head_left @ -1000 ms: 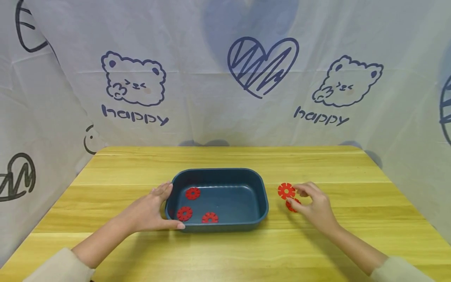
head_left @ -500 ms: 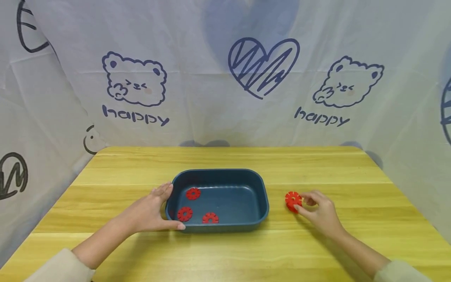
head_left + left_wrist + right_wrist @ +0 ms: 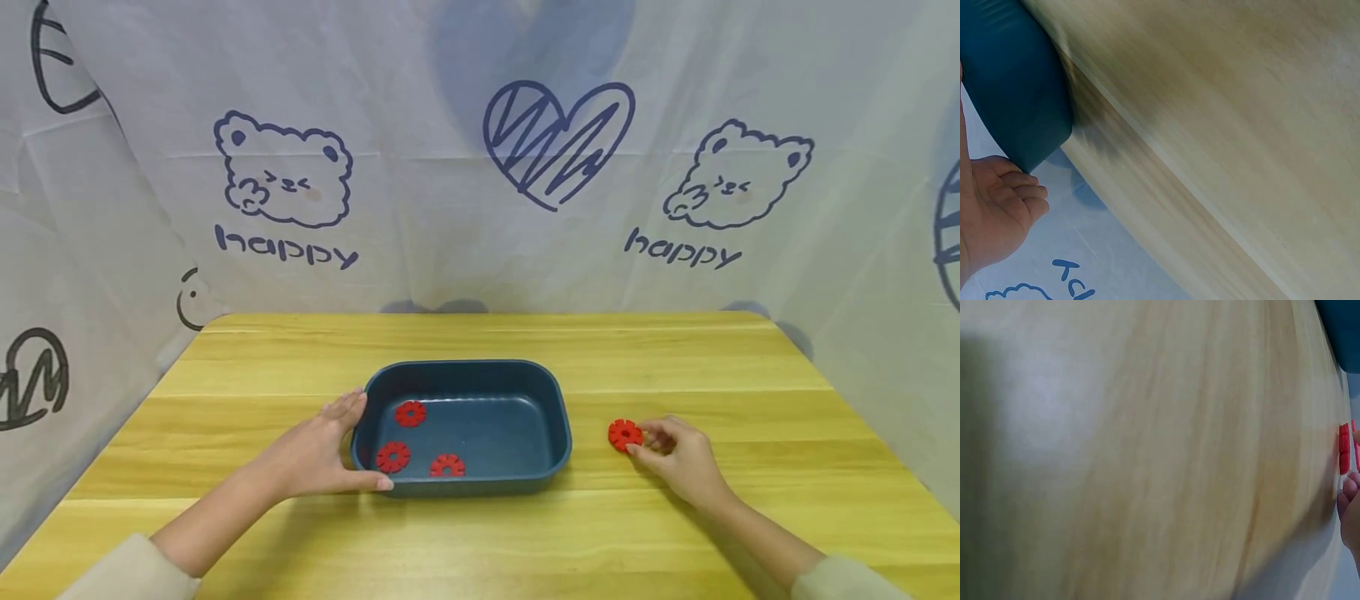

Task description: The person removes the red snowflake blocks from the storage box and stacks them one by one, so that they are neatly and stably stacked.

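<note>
My left hand (image 3: pixel 322 454) grips the left end of a dark blue plastic tub (image 3: pixel 555 400), thumb at the front rim and fingers at the left side. In the left wrist view, curled fingers (image 3: pixel 1032 190) lie against the tub's outer wall. Several red notched discs, like snowflake building discs, lie inside the tub: one at the back (image 3: pixel 402 414), others nearer the front. To the tub's right, my right hand (image 3: pixel 686 462) pinches a red notched disc (image 3: pixel 616 432) by its edge. Close beneath it, a small stack of red discs (image 3: pixel 1344 450) shows in the right wrist view.
Everything rests on a wood-grain table (image 3: pixel 480 550). A pale cloth (image 3: pixel 420 233) printed with bears and hearts hangs behind it and along both sides.
My right hand has brought its disc down and slightly right, from beside the stack to over it. The left hand and the tub have stayed put.
</note>
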Demonstrator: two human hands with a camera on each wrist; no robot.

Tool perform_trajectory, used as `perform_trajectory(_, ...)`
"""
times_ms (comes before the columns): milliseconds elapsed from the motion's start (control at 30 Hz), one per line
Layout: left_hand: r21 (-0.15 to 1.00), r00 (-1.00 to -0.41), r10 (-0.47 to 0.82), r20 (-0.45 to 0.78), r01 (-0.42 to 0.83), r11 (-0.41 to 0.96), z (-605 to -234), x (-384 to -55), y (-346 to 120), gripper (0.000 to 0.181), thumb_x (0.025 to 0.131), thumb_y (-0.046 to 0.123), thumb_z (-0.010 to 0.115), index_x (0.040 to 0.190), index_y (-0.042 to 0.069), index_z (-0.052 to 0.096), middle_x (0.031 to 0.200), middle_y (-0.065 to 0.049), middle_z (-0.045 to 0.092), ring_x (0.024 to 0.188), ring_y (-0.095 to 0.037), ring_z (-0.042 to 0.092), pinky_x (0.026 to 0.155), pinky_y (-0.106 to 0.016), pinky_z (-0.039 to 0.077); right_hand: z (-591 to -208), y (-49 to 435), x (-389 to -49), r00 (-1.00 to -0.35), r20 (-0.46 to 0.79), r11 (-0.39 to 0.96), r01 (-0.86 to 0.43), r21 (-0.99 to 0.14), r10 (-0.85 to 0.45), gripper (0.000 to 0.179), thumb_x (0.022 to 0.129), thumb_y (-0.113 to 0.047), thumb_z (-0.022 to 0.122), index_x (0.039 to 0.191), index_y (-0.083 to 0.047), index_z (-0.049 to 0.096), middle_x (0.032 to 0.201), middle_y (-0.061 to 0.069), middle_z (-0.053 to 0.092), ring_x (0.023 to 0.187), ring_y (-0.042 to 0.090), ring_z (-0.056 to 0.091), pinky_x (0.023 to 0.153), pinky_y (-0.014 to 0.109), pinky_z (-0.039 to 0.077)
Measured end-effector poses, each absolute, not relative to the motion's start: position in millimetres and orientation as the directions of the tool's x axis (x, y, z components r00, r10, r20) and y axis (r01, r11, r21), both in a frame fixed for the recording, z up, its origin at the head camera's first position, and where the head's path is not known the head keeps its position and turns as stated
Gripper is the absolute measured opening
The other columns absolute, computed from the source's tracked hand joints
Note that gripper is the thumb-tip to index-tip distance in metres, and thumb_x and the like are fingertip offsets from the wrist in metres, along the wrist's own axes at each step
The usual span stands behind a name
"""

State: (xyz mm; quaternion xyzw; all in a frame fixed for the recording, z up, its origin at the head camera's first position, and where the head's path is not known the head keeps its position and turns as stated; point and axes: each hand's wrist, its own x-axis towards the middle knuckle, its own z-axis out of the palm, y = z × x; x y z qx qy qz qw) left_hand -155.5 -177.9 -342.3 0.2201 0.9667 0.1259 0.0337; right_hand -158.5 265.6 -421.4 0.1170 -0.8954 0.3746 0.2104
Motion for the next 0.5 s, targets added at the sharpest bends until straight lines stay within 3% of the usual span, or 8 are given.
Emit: perform_trajectory(500,0.257,-0.902,0.431,-0.007,0.415,0.873,-342.8,-155.7,-178.8,0.114,0.066,0.07,0.065,0.141,-0.008,0.031,0.148,-0.026,0.029,0.128,-0.053,0.034,0.096,-0.061,0.039,-422.7,266.0,-161.2,-0.922,0.386,0.695,-0.289,-0.659,-0.017,0.021,0.07,0.001,0.076,0.089,0.006,0.068,0.073,0.006,0.061,0.065,-0.006,0.047,0.056,0.014,0.046)
